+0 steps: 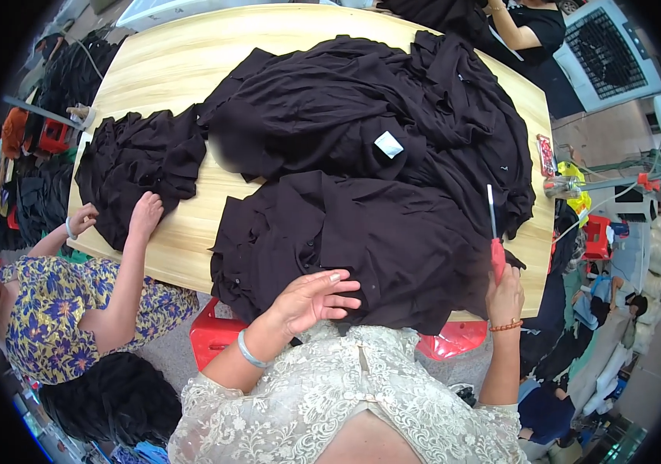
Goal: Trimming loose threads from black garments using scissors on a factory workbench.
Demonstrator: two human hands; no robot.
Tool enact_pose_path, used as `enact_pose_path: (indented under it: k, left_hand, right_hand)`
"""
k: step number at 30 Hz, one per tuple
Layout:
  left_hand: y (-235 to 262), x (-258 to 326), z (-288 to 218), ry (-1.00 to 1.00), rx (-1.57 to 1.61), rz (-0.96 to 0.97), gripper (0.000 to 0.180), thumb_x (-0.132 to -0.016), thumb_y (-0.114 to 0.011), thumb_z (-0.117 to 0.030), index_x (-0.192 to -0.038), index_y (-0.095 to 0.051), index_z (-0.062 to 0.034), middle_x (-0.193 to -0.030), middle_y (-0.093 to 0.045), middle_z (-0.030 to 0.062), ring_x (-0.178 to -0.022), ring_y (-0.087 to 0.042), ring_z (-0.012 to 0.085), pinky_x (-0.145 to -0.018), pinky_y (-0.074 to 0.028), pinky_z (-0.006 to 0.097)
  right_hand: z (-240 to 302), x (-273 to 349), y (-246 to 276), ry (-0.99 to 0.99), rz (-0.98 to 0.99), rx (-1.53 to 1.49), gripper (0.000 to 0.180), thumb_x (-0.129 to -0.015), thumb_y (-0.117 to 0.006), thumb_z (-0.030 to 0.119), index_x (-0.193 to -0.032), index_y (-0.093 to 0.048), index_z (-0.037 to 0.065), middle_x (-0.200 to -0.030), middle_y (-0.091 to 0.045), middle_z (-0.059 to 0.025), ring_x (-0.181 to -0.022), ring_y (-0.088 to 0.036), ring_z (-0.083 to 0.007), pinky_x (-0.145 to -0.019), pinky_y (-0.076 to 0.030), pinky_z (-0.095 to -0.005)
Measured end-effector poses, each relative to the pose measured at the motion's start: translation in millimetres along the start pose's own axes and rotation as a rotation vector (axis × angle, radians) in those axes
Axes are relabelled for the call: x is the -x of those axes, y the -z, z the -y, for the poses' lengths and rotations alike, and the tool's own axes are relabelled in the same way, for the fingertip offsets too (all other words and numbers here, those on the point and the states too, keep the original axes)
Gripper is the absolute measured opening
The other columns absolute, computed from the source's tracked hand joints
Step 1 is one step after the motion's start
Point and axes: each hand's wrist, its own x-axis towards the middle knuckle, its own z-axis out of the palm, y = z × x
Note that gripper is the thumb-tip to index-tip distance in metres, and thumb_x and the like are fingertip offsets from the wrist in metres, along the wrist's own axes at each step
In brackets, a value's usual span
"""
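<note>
A black garment lies spread and rumpled along the near edge of the table. Over its near edge hovers my left hand, palm turned partly up, fingers apart and nothing in them; whether it touches the cloth I cannot tell. My right hand is closed round a red-handled tool with a thin silvery blade, which points up and away from me at the garment's right side. Behind lies a large heap of black garments, with a small white label showing on it.
At the left, another person's hands work on a black garment on the pale wooden table. Red stools stand under the near edge. A red box sits at the right edge beside a metal bar. Another person stands at the far right.
</note>
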Motion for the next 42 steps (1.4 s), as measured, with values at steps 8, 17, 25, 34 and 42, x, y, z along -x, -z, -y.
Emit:
enact_pose_path:
  k: [8, 17, 25, 34, 42]
  left_hand:
    - [-4.6, -43.3, 23.3, 0.167, 0.243, 0.108, 0.012, -0.095, -0.059, -0.016, -0.098, -0.060, -0.0044, -0.082, -0.064, 0.0052, -0.076, -0.070, 0.0233, -0.051, -0.058, 0.025]
    - [-13.9, -48.3, 17.5, -0.073, 0.274, 0.000, 0.007, -0.092, -0.060, -0.004, -0.086, -0.058, -0.0075, -0.091, -0.065, 0.0088, -0.093, -0.068, 0.0304, -0.080, -0.060, 0.039]
    - [-1.2, -65.1, 23.7, -0.193, 0.226, -0.055, 0.025, -0.093, -0.060, -0.006, -0.071, -0.050, -0.0103, -0.088, -0.065, 0.0087, -0.099, -0.066, 0.0361, -0.089, -0.055, 0.047]
    - [8.0, -65.5, 16.5, -0.165, 0.113, -0.024, 0.022, -0.095, -0.059, -0.013, -0.074, -0.053, -0.0107, -0.077, -0.061, 0.0054, -0.103, -0.064, 0.0407, -0.095, -0.050, 0.046]
    - [-10.0, -50.3, -34.6, -0.243, 0.018, 0.050, 0.023, -0.099, -0.051, -0.035, -0.097, -0.056, -0.0118, -0.094, -0.066, 0.0058, -0.066, -0.067, 0.0196, -0.069, -0.055, 0.035]
  right_hand:
    - [29.3, 15.5, 3.6, 0.296, -0.159, -0.208, 0.016, -0.089, -0.059, 0.006, -0.099, -0.049, -0.001, -0.103, -0.050, -0.0215, -0.081, -0.060, -0.0437, -0.067, -0.051, -0.0475]
    - [51.4, 43.5, 20.9, 0.219, 0.229, -0.613, 0.034, -0.082, -0.069, 0.009, -0.108, -0.048, 0.005, -0.094, -0.061, -0.0152, -0.088, -0.061, -0.0363, -0.074, -0.047, -0.0431]
    - [38.9, 69.5, 37.1, 0.433, 0.539, -0.341, 0.020, -0.081, -0.068, 0.016, -0.095, -0.056, 0.008, -0.077, -0.060, -0.0160, -0.075, -0.060, -0.0369, -0.069, -0.048, -0.0437]
    - [53.1, 72.2, 39.1, 0.441, 0.596, -0.221, 0.022, -0.085, -0.065, 0.028, -0.095, -0.056, 0.009, -0.066, -0.061, -0.0178, -0.067, -0.063, -0.0389, -0.060, -0.048, -0.0476]
    - [63.8, 67.9, 33.2, 0.435, 0.472, -0.377, 0.022, -0.084, -0.067, 0.021, -0.098, -0.056, 0.008, -0.076, -0.063, -0.0158, -0.074, -0.063, -0.0359, -0.066, -0.048, -0.0445]
